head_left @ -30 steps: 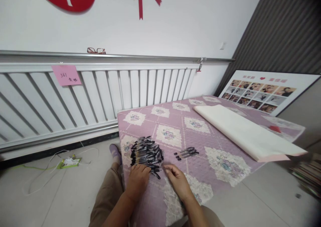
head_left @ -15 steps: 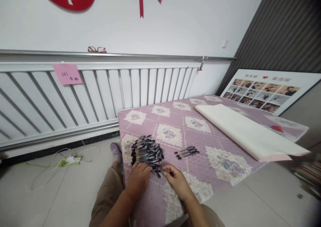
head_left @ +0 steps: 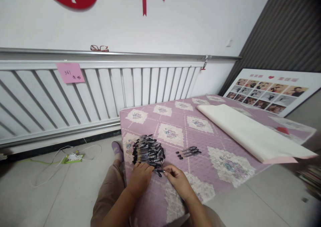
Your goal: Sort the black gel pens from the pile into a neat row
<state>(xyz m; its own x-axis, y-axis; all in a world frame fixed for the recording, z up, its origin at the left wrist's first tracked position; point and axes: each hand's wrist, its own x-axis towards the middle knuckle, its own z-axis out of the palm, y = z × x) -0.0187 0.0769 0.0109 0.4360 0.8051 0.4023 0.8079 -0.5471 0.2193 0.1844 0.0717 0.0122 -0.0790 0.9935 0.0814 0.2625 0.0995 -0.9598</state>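
A heap of black-capped clear pens [head_left: 147,150] lies on the quilted purple cover near the left edge of the bed. My left hand [head_left: 140,177] rests at the near side of the heap, its fingers curled over the end of a pen [head_left: 158,170]. That pen's other end reaches my right hand [head_left: 176,179], where thumb and forefinger pinch it. Another pen's dark end shows just below it, between the hands. To the right of the heap, a small group of pens [head_left: 188,152] lies side by side.
A large cream sheet [head_left: 240,130] with a pinkish underside lies across the bed's right part, a red piece [head_left: 283,130] beyond it. A photo board [head_left: 268,93] leans at the far right. A white radiator [head_left: 140,86] runs behind; a power strip [head_left: 74,157] sits on the floor.
The whole view has shifted slightly, with the scene moving a little to the right. Both hands keep nearly the same place, and the pen between them shows a little more clearly.
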